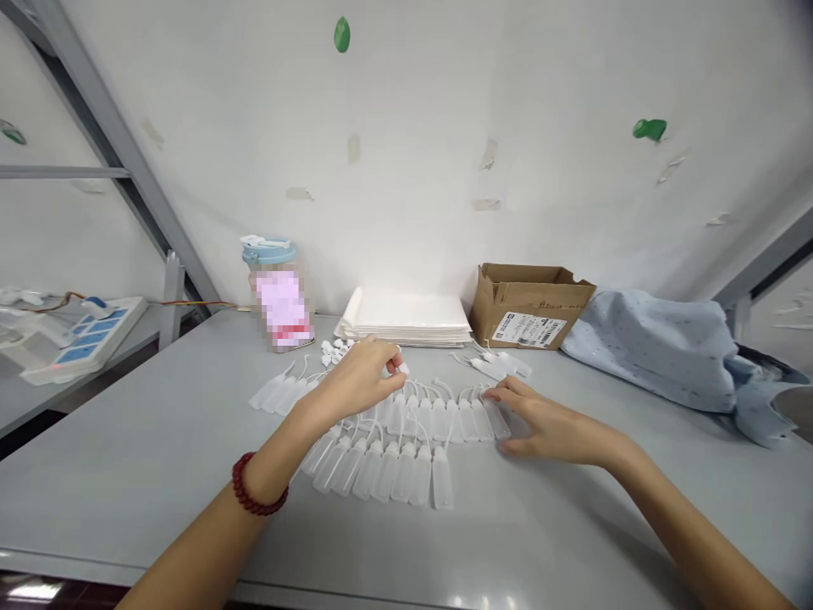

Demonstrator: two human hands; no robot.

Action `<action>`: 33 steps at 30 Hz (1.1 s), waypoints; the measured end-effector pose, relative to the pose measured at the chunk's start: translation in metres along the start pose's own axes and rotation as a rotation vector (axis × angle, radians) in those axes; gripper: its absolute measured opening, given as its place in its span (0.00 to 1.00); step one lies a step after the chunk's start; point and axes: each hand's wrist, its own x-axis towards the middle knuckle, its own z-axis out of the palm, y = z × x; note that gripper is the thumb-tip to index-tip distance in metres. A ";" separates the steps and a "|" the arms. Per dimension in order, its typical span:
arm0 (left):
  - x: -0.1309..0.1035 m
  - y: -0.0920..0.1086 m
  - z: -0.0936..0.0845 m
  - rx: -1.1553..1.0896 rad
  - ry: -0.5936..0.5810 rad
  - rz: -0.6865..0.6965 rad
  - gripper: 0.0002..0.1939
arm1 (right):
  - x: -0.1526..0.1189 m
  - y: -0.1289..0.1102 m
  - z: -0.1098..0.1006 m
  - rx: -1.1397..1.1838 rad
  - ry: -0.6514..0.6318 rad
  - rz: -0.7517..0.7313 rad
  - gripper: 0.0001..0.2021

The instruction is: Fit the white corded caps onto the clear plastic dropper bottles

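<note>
My left hand (365,374) is closed in a pinch on a small white cap (403,369), above the back row of bottles. Beneath and around it lie small translucent squeeze bottles (406,474) in rows, with thin white tubes at their necks. My right hand (550,425) rests at the right end of the back row, fingers spread. Its fingertips and thumb lie around the outermost bottle (497,420), seemingly touching it. Behind my left hand is a small heap of white caps (334,351). My left wrist and forearm hide part of the rows.
A stack of white sheets (406,320) and an open cardboard box (530,305) stand against the wall. A few loose bottles (501,364) lie before the box. A phone (283,309) leans on a blue-lidded cup (268,250). Light blue cloth (654,347) lies right; a keyed device (89,339) sits left.
</note>
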 end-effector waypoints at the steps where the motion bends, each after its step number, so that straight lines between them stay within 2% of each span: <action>1: 0.000 0.000 0.001 -0.009 0.004 0.002 0.07 | 0.000 0.000 0.000 0.003 0.006 -0.005 0.26; 5: -0.002 0.001 0.002 -0.053 0.016 0.007 0.07 | 0.003 0.005 -0.002 0.026 0.049 -0.025 0.21; 9: -0.003 0.007 0.001 -0.128 0.005 0.006 0.08 | 0.003 0.014 -0.009 0.095 0.166 0.007 0.22; 12: -0.004 0.013 0.000 -0.182 -0.016 0.003 0.08 | 0.002 0.013 -0.012 0.258 0.255 -0.062 0.22; 15: -0.004 0.020 0.001 -0.238 -0.056 0.026 0.07 | 0.002 0.003 -0.007 0.521 0.314 -0.173 0.23; 17: -0.004 0.024 0.001 -0.295 -0.089 0.038 0.06 | 0.005 -0.006 0.000 0.700 0.308 -0.219 0.22; 21: -0.005 0.027 0.004 -0.375 -0.138 0.022 0.07 | 0.012 -0.021 0.013 0.855 0.242 -0.151 0.11; 25: -0.006 0.030 0.010 -0.410 -0.164 0.046 0.06 | 0.015 -0.030 0.021 0.925 0.267 -0.173 0.12; 29: -0.005 0.032 0.020 -0.475 -0.214 0.052 0.06 | 0.014 -0.039 0.025 1.047 0.241 -0.136 0.11; 33: -0.005 0.033 0.029 -0.536 -0.215 0.043 0.06 | 0.015 -0.045 0.029 1.072 0.288 -0.102 0.13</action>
